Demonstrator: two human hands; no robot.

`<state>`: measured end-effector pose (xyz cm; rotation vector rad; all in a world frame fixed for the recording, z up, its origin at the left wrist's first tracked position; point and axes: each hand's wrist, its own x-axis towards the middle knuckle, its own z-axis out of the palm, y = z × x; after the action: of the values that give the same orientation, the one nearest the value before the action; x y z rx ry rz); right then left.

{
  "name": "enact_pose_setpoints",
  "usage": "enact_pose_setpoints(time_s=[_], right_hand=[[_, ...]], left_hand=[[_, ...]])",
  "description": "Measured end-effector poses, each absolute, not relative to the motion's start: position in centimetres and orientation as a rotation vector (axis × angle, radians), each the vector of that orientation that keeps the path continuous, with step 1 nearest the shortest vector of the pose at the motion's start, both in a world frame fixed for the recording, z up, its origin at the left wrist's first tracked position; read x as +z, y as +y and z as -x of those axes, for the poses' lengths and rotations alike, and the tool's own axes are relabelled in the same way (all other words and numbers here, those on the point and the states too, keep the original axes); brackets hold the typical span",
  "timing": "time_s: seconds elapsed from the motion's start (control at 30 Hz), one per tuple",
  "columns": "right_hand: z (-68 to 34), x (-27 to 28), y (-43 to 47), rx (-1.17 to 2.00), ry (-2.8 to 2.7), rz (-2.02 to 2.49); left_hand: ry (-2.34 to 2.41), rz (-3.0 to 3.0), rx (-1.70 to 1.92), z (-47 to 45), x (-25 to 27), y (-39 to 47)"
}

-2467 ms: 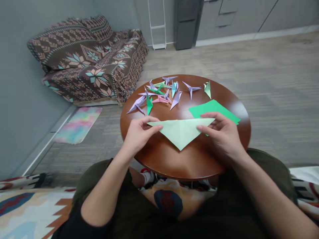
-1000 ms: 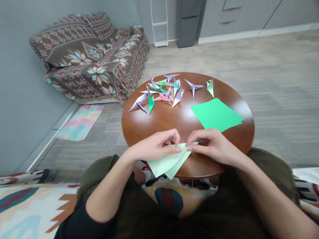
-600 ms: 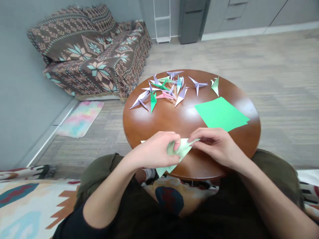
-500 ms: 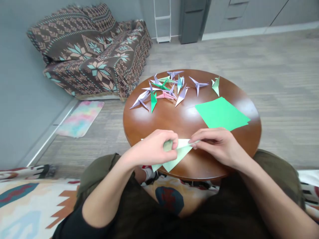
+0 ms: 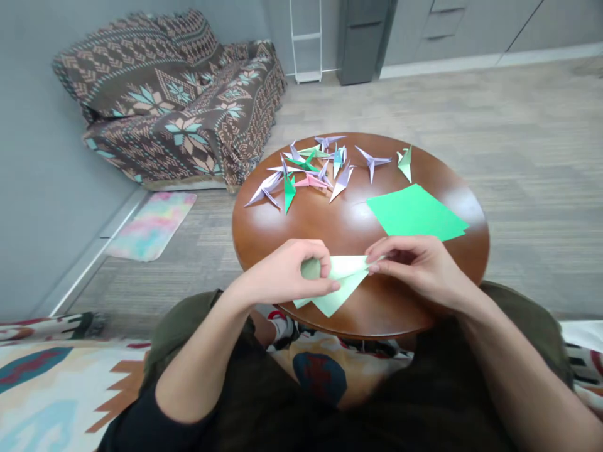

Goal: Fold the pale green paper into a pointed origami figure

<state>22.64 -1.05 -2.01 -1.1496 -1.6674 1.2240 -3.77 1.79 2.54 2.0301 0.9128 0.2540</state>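
Note:
A pale green sheet of folded paper is held between my two hands over the near edge of the round table. My left hand curls around its left part, thumb and fingers closed on the paper; some of the sheet shows through the gap between them. With thumb and fingertips, my right hand pinches the paper's right corner. Beyond that hand lie bright green paper sheets, slightly fanned.
Several folded paper cranes in purple, green, pink and blue, among them a purple crane, are grouped at the far left of the brown table. A pale green crane stands at the far right. A covered sofa is behind.
Both hands have shifted slightly away from me with the paper. My left thumb has stretched out along the sheet, while my right hand keeps its pinch on the corner.

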Motion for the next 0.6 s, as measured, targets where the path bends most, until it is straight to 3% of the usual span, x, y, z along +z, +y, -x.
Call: enact_pose_setpoints(time_s=[0.6], right_hand=[[-21.8, -2.2, -1.4, 1.417, -1.610, 1.186]], left_hand=[[0.849, -2.027, 0.224, 3.7, 1.5, 2.3]])
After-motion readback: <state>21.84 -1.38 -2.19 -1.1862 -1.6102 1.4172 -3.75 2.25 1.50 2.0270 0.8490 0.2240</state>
